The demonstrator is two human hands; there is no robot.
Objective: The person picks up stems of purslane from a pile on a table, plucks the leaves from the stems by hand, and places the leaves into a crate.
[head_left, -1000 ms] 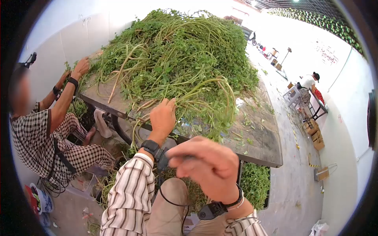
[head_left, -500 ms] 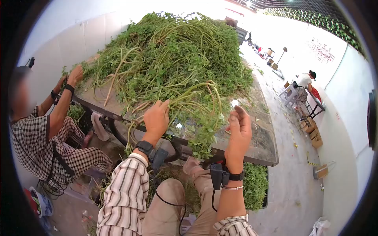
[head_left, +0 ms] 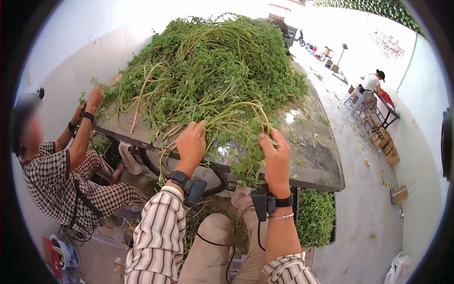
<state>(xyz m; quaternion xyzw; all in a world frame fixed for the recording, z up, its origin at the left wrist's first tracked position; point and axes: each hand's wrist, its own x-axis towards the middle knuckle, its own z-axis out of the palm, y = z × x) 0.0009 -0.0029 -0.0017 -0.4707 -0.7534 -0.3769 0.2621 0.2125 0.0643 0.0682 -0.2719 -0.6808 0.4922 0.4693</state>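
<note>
A large heap of green leafy stems (head_left: 213, 61) covers much of the dark table (head_left: 317, 165). At the table's near edge, my left hand (head_left: 190, 144) is closed on the ends of several long stems. These stems (head_left: 234, 106) arch over to the right and bend down, with their leaves hanging past the edge. My right hand (head_left: 275, 154) pinches the drooping part of the same bunch, thumb and fingers together. Both wrists wear black straps with small devices.
On the left a seated person (head_left: 52, 180) in checked clothes holds stems at the table. A crate of greens (head_left: 317, 215) stands below the table's right side. Farther right are a person at a small table (head_left: 373, 92) and cardboard boxes (head_left: 390, 152). A basin (head_left: 68, 255) is at lower left.
My right hand has moved left to the hanging stems and closed on them. My left hand still holds the stem ends. The whole view has shifted slightly.
</note>
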